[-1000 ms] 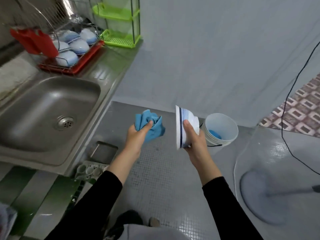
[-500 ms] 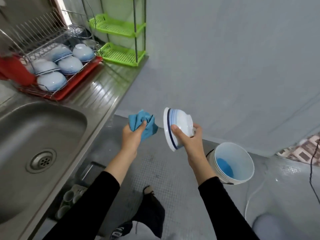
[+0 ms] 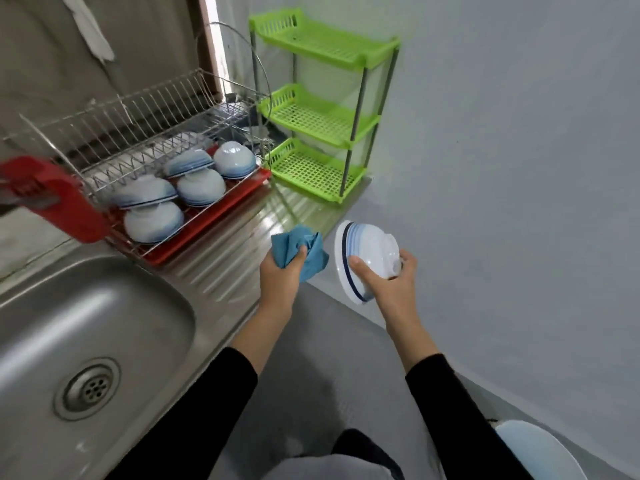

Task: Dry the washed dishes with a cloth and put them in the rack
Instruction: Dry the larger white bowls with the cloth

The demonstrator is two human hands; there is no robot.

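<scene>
My right hand (image 3: pixel 388 282) grips a white bowl with blue stripes (image 3: pixel 363 251), held on its side with the rim facing left. My left hand (image 3: pixel 280 278) clutches a bunched blue cloth (image 3: pixel 298 245) just left of the bowl, not touching it. Both hands hover at the counter's right end. The wire dish rack (image 3: pixel 145 133) on its red tray (image 3: pixel 211 223) stands up and to the left, holding several upturned blue-and-white bowls (image 3: pixel 201 185).
A steel sink (image 3: pixel 86 327) with a drain fills the lower left. A red plastic holder (image 3: pixel 55 199) hangs on the rack's left end. A green three-tier shelf (image 3: pixel 322 123) stands at the counter's far end. A white bucket (image 3: pixel 540 452) sits on the floor, lower right.
The view has swung up from the floor bucket toward the counter. Both hands have risen with the bowl and cloth and now sit nearer the rack.
</scene>
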